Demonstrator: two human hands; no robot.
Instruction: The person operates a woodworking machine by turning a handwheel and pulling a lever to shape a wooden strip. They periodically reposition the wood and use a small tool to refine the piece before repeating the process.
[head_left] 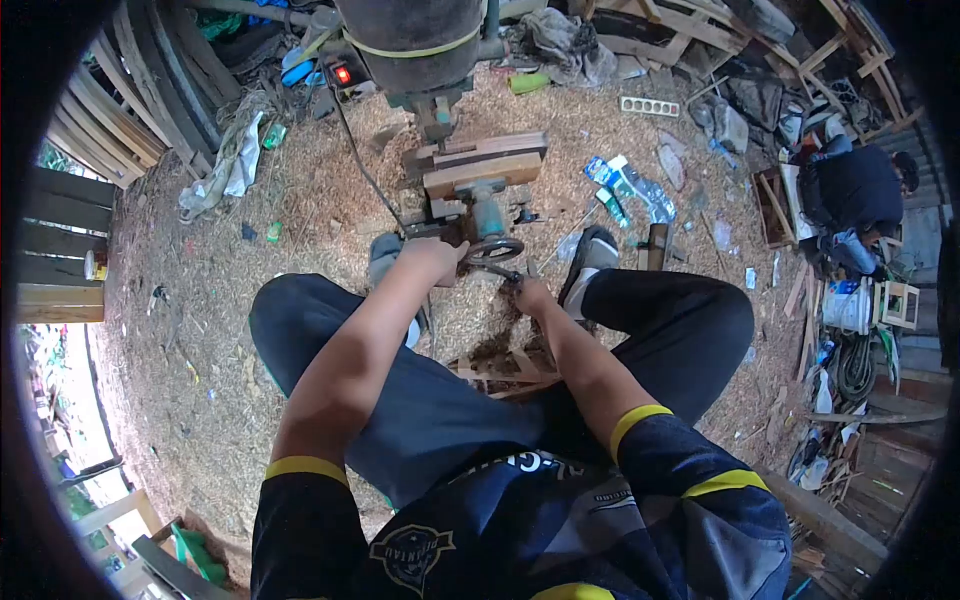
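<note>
A machine with a dark cylindrical body stands between my feet, and boards lie across it. At its near end is a round handwheel. My left hand rests at the machine's side, left of the wheel; its fingers are mostly hidden. My right hand is closed round the end of a dark handle just below the wheel.
Wood shavings cover the ground. Another person bends over at the right. A power strip and plastic packets lie beyond the machine. A black cable runs along its left. Planks lean at the upper left.
</note>
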